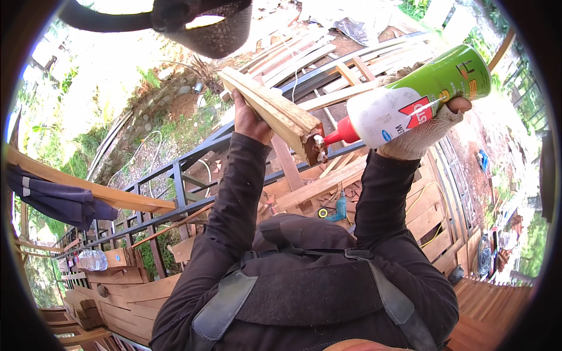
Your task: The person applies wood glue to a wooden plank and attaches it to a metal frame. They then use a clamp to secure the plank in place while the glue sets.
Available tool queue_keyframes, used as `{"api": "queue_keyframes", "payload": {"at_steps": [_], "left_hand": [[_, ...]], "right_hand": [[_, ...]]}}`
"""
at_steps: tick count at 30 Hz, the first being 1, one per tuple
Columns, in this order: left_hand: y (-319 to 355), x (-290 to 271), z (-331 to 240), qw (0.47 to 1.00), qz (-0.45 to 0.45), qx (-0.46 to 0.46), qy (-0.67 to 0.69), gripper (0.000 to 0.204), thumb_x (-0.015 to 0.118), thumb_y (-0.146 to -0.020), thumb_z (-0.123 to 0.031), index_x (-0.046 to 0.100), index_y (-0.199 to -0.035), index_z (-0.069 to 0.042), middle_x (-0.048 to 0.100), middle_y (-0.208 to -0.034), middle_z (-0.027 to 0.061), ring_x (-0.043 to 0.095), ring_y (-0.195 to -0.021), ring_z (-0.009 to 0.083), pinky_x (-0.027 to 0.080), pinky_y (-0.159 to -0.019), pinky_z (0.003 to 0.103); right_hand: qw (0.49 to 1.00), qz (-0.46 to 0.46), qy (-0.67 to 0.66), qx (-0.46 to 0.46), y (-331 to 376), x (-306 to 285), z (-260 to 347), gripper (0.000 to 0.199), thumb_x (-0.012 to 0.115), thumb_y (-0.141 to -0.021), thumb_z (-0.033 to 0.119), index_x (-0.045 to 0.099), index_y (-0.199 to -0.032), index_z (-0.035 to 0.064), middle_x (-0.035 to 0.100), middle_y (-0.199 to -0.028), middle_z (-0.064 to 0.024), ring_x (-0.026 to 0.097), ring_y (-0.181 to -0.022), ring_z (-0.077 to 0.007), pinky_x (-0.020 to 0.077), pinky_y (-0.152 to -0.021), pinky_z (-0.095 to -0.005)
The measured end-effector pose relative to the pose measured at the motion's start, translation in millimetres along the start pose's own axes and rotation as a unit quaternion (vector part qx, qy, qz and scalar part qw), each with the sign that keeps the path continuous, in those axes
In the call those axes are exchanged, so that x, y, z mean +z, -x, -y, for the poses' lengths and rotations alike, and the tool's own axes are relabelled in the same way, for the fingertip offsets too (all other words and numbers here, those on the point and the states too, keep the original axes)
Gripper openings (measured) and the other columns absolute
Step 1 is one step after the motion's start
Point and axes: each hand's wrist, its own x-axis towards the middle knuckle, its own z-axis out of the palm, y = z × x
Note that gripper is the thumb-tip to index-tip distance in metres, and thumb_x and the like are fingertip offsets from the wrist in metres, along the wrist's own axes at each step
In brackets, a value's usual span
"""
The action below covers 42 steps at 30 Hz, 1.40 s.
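Note:
My left hand [253, 120] is closed round a wooden beam [272, 111], holding it up at a slant with its cut end toward the right. White glue [319, 142] sits on that end. In my gloved right hand [424, 134] is a large glue bottle [410, 102], white and green with a red nozzle [339, 134]. The bottle is tipped leftward, its nozzle tip at the glue on the beam's end. Most of my right fingers are hidden behind the bottle; the thumb shows on its near side.
Below my hands lie a teal power drill [339, 207] and a yellow tape measure [322, 213] among wood offcuts. A dark metal frame [193, 167] runs across the middle. Long boards [293, 58] are piled beyond it. A dark cloth [55, 196] hangs over a timber rail at left.

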Motion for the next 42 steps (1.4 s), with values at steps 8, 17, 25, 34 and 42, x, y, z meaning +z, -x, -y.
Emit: {"api": "queue_keyframes", "payload": {"at_steps": [8, 17, 25, 34, 42], "left_hand": [[-8, -7, 3, 0.998, -0.051, 0.041, -0.017, 0.074, 0.037, -0.099, -0.072, 0.048, -0.141, -0.012, 0.060, -0.132, 0.0145, 0.058, -0.122, 0.0343, 0.046, -0.107, 0.054], [-22, 5, 16, 0.994, -0.075, 0.072, -0.021, 0.071, 0.032, -0.102, -0.069, 0.045, -0.144, -0.013, 0.057, -0.136, 0.0138, 0.056, -0.126, 0.0330, 0.044, -0.109, 0.054], [-25, 4, 17, 0.993, -0.072, 0.091, -0.003, 0.070, 0.031, -0.103, -0.067, 0.045, -0.144, -0.013, 0.057, -0.137, 0.0136, 0.055, -0.128, 0.0326, 0.042, -0.111, 0.053], [-17, 25, 9, 0.979, -0.142, 0.144, -0.027, 0.072, 0.028, -0.104, -0.066, 0.045, -0.145, -0.010, 0.054, -0.144, 0.0138, 0.051, -0.134, 0.0316, 0.040, -0.115, 0.051], [-19, 26, 1, 0.979, -0.132, 0.154, 0.004, 0.071, 0.027, -0.104, -0.066, 0.047, -0.142, -0.009, 0.059, -0.137, 0.0153, 0.056, -0.129, 0.0324, 0.043, -0.113, 0.049]], "right_hand": [[0.994, -0.068, -0.041, -0.074, 14, 21, 2, 0.059, 0.075, -0.090, 0.045, 0.056, -0.130, 0.0047, 0.070, -0.105, -0.0076, 0.073, -0.092, -0.0243, 0.0637, -0.080, -0.0428], [0.979, -0.073, 0.097, -0.165, 33, -14, 13, 0.048, 0.070, -0.093, 0.029, 0.058, -0.131, 0.0018, 0.070, -0.120, -0.0146, 0.071, -0.102, -0.0253, 0.0608, -0.088, -0.0481], [0.980, -0.021, 0.116, -0.163, 31, -24, 9, 0.048, 0.069, -0.094, 0.028, 0.056, -0.132, 0.0012, 0.067, -0.121, -0.0137, 0.070, -0.102, -0.0238, 0.0597, -0.089, -0.0450], [0.986, 0.050, 0.110, -0.119, 33, -15, -2, 0.049, 0.068, -0.096, 0.028, 0.054, -0.133, 0.0006, 0.065, -0.122, -0.0127, 0.067, -0.103, -0.0222, 0.0583, -0.090, -0.0417], [0.994, 0.001, 0.058, -0.093, 32, 4, -4, 0.057, 0.071, -0.092, 0.039, 0.052, -0.133, 0.0042, 0.065, -0.120, -0.0120, 0.069, -0.101, -0.0223, 0.0621, -0.085, -0.0412]]}}
